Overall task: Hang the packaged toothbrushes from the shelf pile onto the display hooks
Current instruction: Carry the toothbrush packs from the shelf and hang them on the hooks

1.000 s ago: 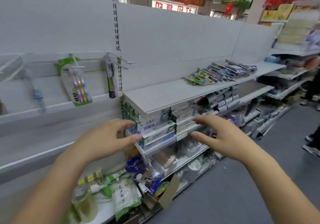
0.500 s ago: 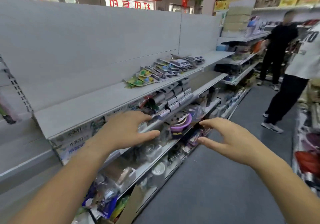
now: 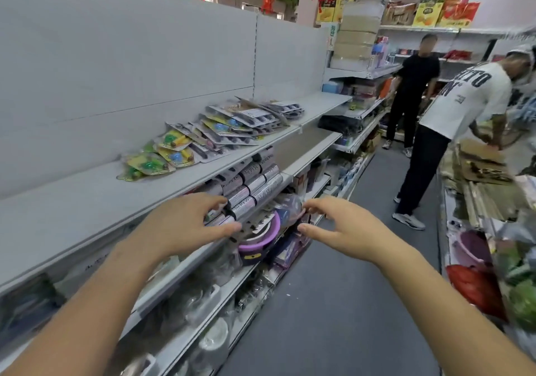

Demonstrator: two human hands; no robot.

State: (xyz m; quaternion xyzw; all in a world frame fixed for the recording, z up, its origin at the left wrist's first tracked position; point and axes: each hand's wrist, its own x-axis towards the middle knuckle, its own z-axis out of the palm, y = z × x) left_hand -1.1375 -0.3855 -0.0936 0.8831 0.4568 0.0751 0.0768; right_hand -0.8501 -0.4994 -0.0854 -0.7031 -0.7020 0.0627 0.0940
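A pile of packaged toothbrushes (image 3: 208, 136) lies spread along the grey top shelf (image 3: 72, 201), green and yellow packs at the near end and dark ones farther back. My left hand (image 3: 185, 224) and my right hand (image 3: 339, 227) are both held out in front of me below that shelf, over the lower shelves, fingers relaxed and holding nothing. The pile is up and beyond both hands, apart from them. The display hooks are out of view.
Silver rolled packs (image 3: 255, 184) fill the shelf under the pile, with a purple basin (image 3: 261, 236) below. Two people (image 3: 452, 131) stand in the grey aisle ahead on the right. Cardboard (image 3: 481, 163) and goods crowd the right-hand shelves.
My view has swung right along the aisle, from the hooks with hung toothbrushes to the shelf pile. Both empty hands stay held out and the pile is now nearer.
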